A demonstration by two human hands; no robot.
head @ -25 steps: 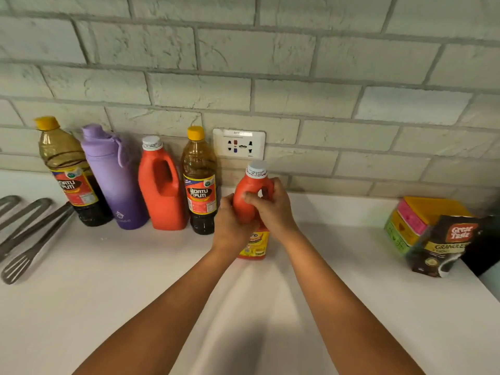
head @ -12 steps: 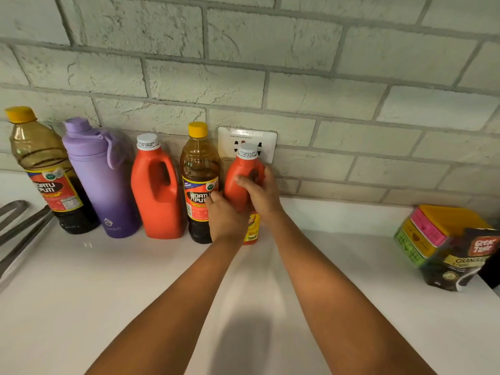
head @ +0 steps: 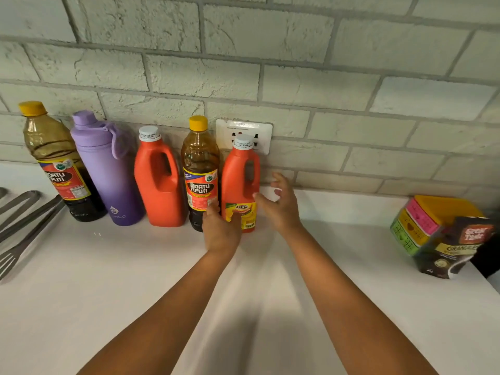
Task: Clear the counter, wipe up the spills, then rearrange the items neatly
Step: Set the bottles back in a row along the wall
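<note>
Now left hand touches UFC bottle; right hand released beside it.

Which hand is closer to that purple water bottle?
Left. The left hand sits two bottles to the right of the purple water bottle; the right hand is farther right still.
</note>
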